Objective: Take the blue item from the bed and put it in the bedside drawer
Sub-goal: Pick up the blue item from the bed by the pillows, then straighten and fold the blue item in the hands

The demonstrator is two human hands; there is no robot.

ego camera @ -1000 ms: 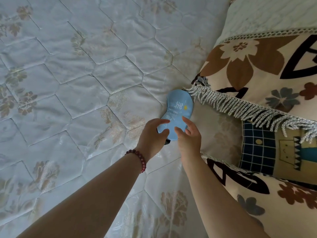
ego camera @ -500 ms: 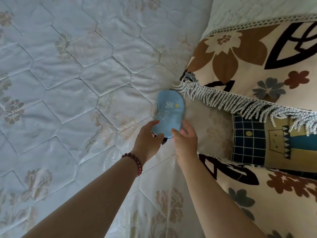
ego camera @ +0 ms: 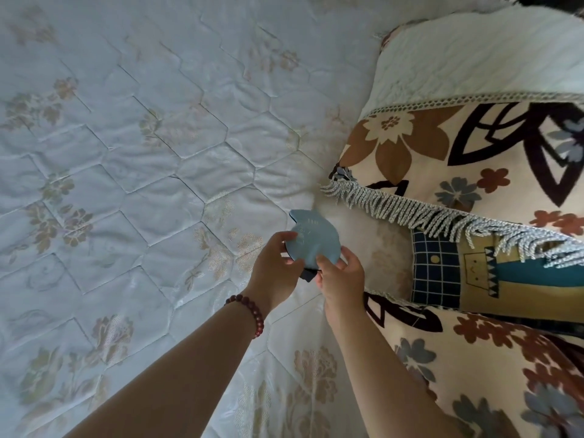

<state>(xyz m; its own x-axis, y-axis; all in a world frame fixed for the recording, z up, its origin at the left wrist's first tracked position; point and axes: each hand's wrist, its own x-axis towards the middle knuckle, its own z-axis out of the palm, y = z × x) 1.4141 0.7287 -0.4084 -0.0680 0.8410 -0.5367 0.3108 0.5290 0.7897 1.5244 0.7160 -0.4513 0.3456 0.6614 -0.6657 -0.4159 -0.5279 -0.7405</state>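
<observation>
Since a second ago, the blue item [ego camera: 311, 245] no longer lies flat: it now curls up off the bed [ego camera: 158, 184]. The left hand [ego camera: 275, 270] and right hand [ego camera: 343, 276] each pinch its near edge with curled fingers. The pickup looks under way; next comes carrying it to the drawer, unseen here. A fringed blanket [ego camera: 442, 153] crowds the right, while quilted bed spreads leftward.

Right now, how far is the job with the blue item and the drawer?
Done: the left hand and right hand grip the blue item at its near end. In hand: lifting it from the bed; whether it is clear of the surface I cannot tell. Left: carrying it to the bedside drawer, not in view, and putting it inside.
</observation>
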